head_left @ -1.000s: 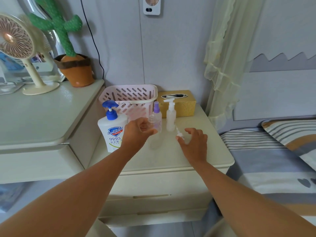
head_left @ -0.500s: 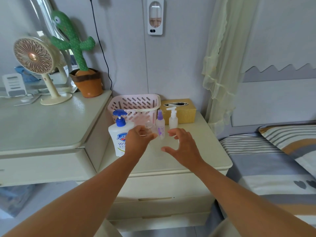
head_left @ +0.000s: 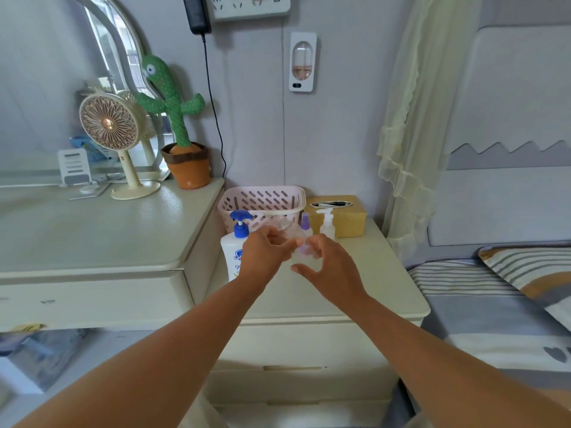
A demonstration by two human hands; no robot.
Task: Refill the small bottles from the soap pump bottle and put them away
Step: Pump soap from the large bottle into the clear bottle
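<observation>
Left forearm (head_left: 185, 338) bare along its visible length; right forearm (head_left: 426, 341) likewise bare.

basket (head_left: 262, 199) pink | soap bottle (head_left: 232, 254) white, blue pump (head_left: 241, 217) | tissue box (head_left: 349, 223) gold

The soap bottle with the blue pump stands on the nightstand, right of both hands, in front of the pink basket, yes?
Not right of them: the head view shows the soap bottle left of the left hand and right hand. It does stand on the nightstand, in front of the pink basket.
</observation>
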